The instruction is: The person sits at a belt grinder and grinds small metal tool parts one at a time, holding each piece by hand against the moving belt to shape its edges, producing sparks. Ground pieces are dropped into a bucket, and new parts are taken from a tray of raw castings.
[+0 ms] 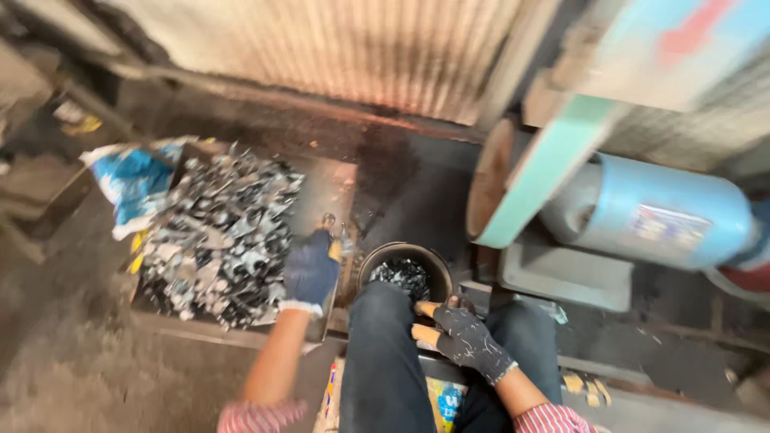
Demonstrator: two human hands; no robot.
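Note:
My left hand, in a dark blue glove, reaches out to the right edge of a flat tray heaped with several small grey metal parts. Motion blur hides whether its fingers hold a part. My right hand, in a dark speckled glove with bare fingertips, rests between my knees just beside a round dark bucket. The bucket holds more small metal parts. The right hand's fingers are curled, and I see nothing in them.
A light blue electric motor lies at the right, with a green belt running over a brown wheel. A blue and white sack lies behind the tray. My dark trousers fill the bottom centre. A corrugated wall stands behind.

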